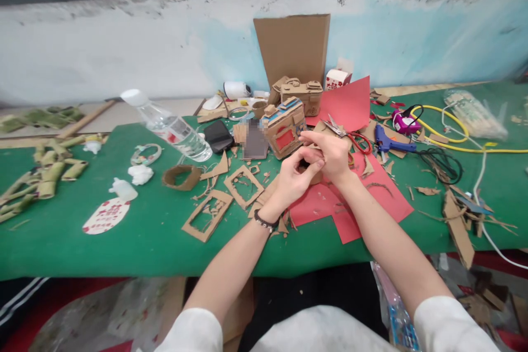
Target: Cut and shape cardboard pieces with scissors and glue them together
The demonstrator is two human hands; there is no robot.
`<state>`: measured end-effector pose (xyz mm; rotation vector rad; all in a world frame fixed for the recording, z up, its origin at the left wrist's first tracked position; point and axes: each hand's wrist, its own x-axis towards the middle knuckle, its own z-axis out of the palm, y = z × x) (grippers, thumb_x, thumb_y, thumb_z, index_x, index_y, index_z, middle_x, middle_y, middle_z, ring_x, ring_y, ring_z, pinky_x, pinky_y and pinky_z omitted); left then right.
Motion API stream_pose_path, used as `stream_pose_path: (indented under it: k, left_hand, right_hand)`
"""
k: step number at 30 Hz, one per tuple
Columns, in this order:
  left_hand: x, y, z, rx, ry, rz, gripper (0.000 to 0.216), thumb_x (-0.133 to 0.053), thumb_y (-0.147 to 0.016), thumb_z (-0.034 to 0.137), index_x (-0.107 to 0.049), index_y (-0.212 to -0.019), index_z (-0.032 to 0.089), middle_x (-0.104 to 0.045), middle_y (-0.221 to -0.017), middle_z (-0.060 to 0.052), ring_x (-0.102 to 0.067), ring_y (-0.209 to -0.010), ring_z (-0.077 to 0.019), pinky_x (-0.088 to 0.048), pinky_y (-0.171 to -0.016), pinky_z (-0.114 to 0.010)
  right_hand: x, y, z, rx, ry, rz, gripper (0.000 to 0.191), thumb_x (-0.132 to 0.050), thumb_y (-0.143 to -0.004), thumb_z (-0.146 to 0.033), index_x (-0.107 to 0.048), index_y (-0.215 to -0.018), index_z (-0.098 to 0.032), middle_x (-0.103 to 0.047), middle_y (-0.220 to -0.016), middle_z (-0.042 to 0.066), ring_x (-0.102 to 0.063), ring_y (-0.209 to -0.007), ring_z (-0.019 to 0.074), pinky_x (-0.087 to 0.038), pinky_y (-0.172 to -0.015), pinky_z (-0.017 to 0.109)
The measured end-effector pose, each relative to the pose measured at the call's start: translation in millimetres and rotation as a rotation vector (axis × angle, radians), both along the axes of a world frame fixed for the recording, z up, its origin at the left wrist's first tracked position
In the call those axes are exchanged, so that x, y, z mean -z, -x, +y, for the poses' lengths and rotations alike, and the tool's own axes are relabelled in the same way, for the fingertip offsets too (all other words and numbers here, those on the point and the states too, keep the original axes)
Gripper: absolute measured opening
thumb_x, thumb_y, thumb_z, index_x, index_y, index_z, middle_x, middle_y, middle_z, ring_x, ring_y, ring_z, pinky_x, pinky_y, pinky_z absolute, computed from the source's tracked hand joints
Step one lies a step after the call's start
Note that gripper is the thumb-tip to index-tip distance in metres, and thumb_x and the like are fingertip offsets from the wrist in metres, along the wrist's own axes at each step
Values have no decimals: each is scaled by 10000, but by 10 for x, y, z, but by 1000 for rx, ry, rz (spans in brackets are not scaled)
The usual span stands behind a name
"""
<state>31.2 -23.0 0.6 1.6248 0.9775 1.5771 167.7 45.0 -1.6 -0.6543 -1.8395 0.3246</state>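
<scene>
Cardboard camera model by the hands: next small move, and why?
Probably press the small piece onto the cardboard camera model. Both hands, left hand and right hand, pinch something small, mostly hidden, right beside it over the red paper.

I can read no text anywhere here. The small white carton (336, 79) at the back of the surface carries red printing, but it is too small and blurred for me to make out any letters. The white oval card (106, 215) lying near the left front of the green surface (144, 242) also bears red marks or characters that I cannot read. The label on the clear plastic bottle (171, 127) shows faint print, illegible from my view. A flat item (254, 140) beside the cardboard camera model is blurred out, so I can read nothing on it.
</scene>
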Motion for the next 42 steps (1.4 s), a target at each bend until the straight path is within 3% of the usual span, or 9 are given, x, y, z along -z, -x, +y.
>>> stream_pose_path:
  k: [3,12,17,21,26,30,36,40,42]
  left_hand:
    - [-20,-6,23,43,-20,-30,459,-842,-935,640,-708,-859,207,-806,-911,-68,-778,-929,-246,-650,-920,-407]
    - [16,64,97,34,45,-96,486,-871,-912,627,-785,-1006,158,-850,-1035,-114,-813,-966,-247,-665,-884,-362]
    - [35,84,116,15,109,-132,539,-898,-864,665,-786,-995,154,-846,-1007,-108,-801,-929,-241,-657,-856,-358]
    - [20,68,103,-30,121,-126,580,-902,-845,690,-771,-1017,152,-833,-992,-103,-781,-906,-236,-629,-820,-343]
    - [21,42,92,-27,83,-64,609,-883,-816,763,-701,-920,192,-751,-883,-37,-692,-831,-197,-559,-767,-314]
    - [55,36,86,-42,26,0,568,-848,-869,745,-661,-864,209,-719,-830,-11,-642,-770,-178,-529,-742,-309]
    - [53,49,13,-134,-136,215,290,-677,-1102,482,-789,-1181,227,-833,-1158,-96,-769,-1093,-245,-580,-1001,-387]
    - [44,80,-3,-235,-127,196,285,-607,-1140,459,-771,-1140,226,-824,-1133,-89,-773,-1102,-232,-580,-1028,-379]
    - [53,95,11,-260,-96,165,330,-560,-1157,490,-743,-1096,222,-815,-1097,-78,-773,-1082,-217,-575,-1018,-359]
  right_hand:
    - [-10,-14,-6,-29,52,23,392,-671,-1068,-595,-812,-1286,-300,-894,-1131,47,-868,-990,248,-690,-911,378]
    - [-121,251,-190,-349,451,334,420,-800,-982,-635,-748,-1175,-266,-878,-1149,78,-854,-1067,235,-702,-967,379]
    - [-130,285,-134,-486,589,334,456,-803,-961,-679,-770,-1113,-250,-871,-1161,79,-841,-1050,232,-703,-938,371]
    - [-106,256,-152,-355,513,266,432,-746,-1005,-677,-792,-1093,-256,-864,-1051,47,-826,-904,207,-692,-815,340]
    - [-75,166,-153,135,45,101,341,-619,-1113,-544,-818,-1122,-266,-878,-1102,80,-826,-1026,267,-637,-989,447]
    - [-88,104,-104,237,-145,52,299,-561,-1147,-437,-798,-1238,-279,-889,-1117,61,-833,-1026,266,-606,-1008,456]
    - [-101,-66,24,172,83,158,471,-444,-1184,-562,-819,-1128,-282,-887,-1085,60,-844,-1017,238,-625,-946,392]
    - [-55,-171,172,176,350,304,734,-276,-1163,-724,-839,-1015,-276,-882,-1033,63,-846,-979,241,-636,-903,396]
    - [-32,-191,221,194,425,301,847,-220,-1141,-774,-819,-823,-267,-878,-1008,77,-840,-1068,263,-630,-939,411]
